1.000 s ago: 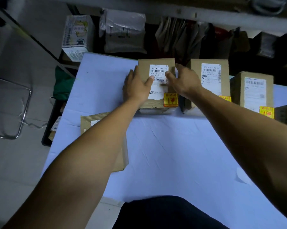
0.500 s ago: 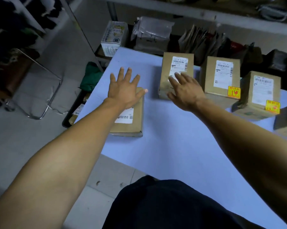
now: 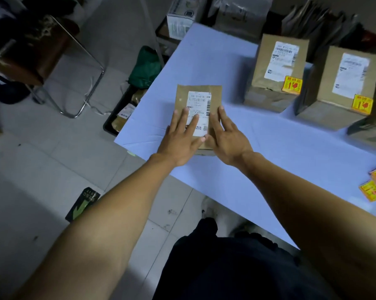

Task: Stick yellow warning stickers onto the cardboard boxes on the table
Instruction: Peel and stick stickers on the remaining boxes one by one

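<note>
Off to the left, a metal-framed chair (image 3: 52, 68) stands on the tiled floor, and a green bag (image 3: 144, 67) sits just beside the table's left edge, above a dark tray (image 3: 120, 114) of packages on the floor.

On to the pale blue table (image 3: 269, 169), and here is the action: a flat cardboard box (image 3: 199, 94) lies near the table's left end, white shipping label (image 3: 199, 111) face up. The left hand (image 3: 181, 135) rests on its near left part, fingers straight and spread, fingertips lying across the label. The right hand (image 3: 227, 135) lies flat on the box's near right part, fingers straight and slightly fanned, the longest reaching up along the box's right edge. Neither hand pinches anything; both press down flat, with the box under the palms and its far half showing beyond the fingertips. No yellow sticker shows on the visible part of this box.

Further right, well apart from the hands, two taller boxes stand upright: the first box (image 3: 278, 68) carries a yellow sticker (image 3: 292, 84) at its label's lower right corner, the second box (image 3: 345, 83) another. At the far right edge, loose yellow stickers (image 3: 375, 185) lie on the table.
</note>
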The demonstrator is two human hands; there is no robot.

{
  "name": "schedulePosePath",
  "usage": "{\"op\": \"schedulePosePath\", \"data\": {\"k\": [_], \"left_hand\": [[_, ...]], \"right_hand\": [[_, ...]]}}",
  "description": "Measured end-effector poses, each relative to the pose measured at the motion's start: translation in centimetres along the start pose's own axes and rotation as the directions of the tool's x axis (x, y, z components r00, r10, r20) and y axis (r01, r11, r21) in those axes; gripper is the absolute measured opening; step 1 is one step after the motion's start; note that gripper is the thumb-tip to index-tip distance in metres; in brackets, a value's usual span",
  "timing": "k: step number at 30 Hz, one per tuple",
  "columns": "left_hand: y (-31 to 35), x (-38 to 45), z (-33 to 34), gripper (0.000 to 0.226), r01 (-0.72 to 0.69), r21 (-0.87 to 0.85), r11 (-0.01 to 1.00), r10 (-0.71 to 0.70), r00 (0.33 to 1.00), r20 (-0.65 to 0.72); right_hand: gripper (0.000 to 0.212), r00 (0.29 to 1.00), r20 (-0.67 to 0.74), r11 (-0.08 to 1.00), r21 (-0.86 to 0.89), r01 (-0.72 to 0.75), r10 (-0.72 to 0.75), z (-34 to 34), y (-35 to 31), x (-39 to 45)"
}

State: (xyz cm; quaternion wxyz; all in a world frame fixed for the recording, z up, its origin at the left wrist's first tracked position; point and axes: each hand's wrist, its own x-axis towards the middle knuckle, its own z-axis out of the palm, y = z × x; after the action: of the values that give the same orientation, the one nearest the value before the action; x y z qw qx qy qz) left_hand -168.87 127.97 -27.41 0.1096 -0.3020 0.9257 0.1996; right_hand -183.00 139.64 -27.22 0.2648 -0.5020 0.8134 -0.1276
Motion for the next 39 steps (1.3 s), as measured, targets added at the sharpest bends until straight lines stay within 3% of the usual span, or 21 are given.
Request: {"op": "schedulePosePath", "data": {"k": [5,8,10,12,13,15,18,23,27,30,34,35,39], "left_hand": [[-0.4,-0.8,1.3,0.079,-0.022,-0.031,0.999,0.021,0.999,-0.049],[-0.6,0.1,0.8,0.071,0.006,-0.281,0.960,-0.064,0.978,-0.199],[-1.0,1.3,0.6,0.077,0.172,-0.565,0.807,-0.291,0.948,-0.127],[-1.5,2.4,0.4,0.085,0.338,-0.815,0.471,-0.457,0.883,0.101],[-1.8,2.8,0.4,0.080,0.376,-0.867,0.326,-0.474,0.859,0.194],[-2.2,3.2,0.7,0.050,0.380,-0.902,0.203,-0.434,0.861,0.265],[-2.6,3.5,1.1,0.028,0.336,-0.924,0.183,-0.398,0.885,0.243],[-1.3,3.2,1.0,0.036,0.347,-0.920,0.183,-0.378,0.889,0.260],[2.4,2.6,1.9,0.038,0.328,-0.918,0.221,-0.312,0.916,0.252],[6.8,2.4,2.9,0.037,0.294,-0.921,0.256,-0.227,0.944,0.238],[13.3,2.9,3.8,0.041,0.249,-0.914,0.321,-0.125,0.968,0.219],[14.9,3.1,4.2,0.042,0.240,-0.913,0.330,-0.099,0.971,0.219],[20.9,3.5,5.7,0.037,0.231,-0.896,0.378,-0.027,0.971,0.239]], "right_hand": [[0.076,0.998,-0.049,0.998,0.044,0.036,-0.034,1.3,0.5,-1.1],[0.074,0.992,-0.119,0.977,0.215,-0.009,0.035,1.5,0.4,-0.2],[0.077,0.971,-0.154,0.901,0.423,-0.100,0.180,1.6,0.2,0.7],[0.080,0.916,-0.027,0.671,0.689,-0.272,0.399,1.8,-0.2,2.1],[0.080,0.885,0.068,0.535,0.774,-0.339,0.461,2.1,-0.2,3.0],[0.083,0.861,0.174,0.404,0.827,-0.391,0.477,3.0,-0.1,4.3],[0.092,0.871,0.198,0.364,0.850,-0.381,0.450,4.4,0.4,5.0],[0.098,0.885,0.216,0.367,0.850,-0.378,0.413,3.6,1.3,4.4],[0.098,0.862,0.179,0.359,0.855,-0.375,0.474,2.7,4.1,1.0],[0.087,0.843,0.102,0.367,0.868,-0.335,0.527,1.1,7.0,-2.9],[0.039,0.822,-0.021,0.370,0.899,-0.234,0.569,-1.9,10.2,-8.5],[0.037,0.807,-0.038,0.366,0.903,-0.224,0.589,-2.5,11.3,-9.7],[0.068,0.735,-0.059,0.344,0.907,-0.244,0.676,-3.7,15.4,-14.0]]}}
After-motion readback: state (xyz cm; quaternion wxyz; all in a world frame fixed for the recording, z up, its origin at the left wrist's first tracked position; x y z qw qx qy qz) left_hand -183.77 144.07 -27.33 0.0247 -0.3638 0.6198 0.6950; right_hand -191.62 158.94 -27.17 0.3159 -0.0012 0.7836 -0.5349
